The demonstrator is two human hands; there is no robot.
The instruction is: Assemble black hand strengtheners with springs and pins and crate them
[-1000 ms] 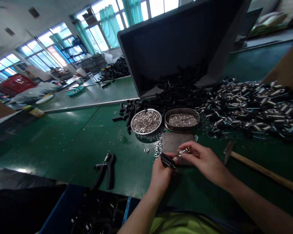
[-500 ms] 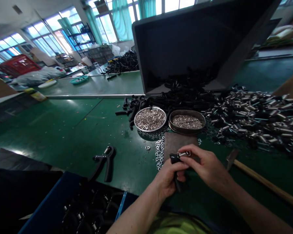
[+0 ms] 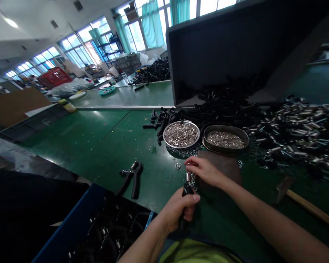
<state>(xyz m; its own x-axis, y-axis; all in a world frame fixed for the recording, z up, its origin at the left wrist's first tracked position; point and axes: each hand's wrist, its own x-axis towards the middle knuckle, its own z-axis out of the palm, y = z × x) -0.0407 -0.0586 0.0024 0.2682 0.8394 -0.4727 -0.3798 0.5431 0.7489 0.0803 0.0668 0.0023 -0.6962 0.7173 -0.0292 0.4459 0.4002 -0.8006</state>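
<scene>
My left hand (image 3: 178,208) is wrapped round a black handle (image 3: 188,189), with a metal spring (image 3: 188,177) standing up from its top end. Just beyond the spring, my right hand (image 3: 207,171) has thumb and fingertips drawn together above the nuts (image 3: 192,179); whatever is between them is too small to make out. A single washer-like ring (image 3: 177,166) lies left of those fingertips. Farther left on the green table rests a black hand gripper (image 3: 133,179) with a spring at its top.
A round dish (image 3: 181,135) of metal pins and an oval tin (image 3: 226,139) of small parts stand behind a metal plate (image 3: 222,164). A hammer (image 3: 304,201) lies right. Spring handles (image 3: 304,131) pile up beside a large grey bin (image 3: 171,65). A blue box (image 3: 68,219) holds grippers.
My right hand has left the spring and moved left towards the nuts. The left hand has turned the handle so the spring points away from me. My view has swung left.
</scene>
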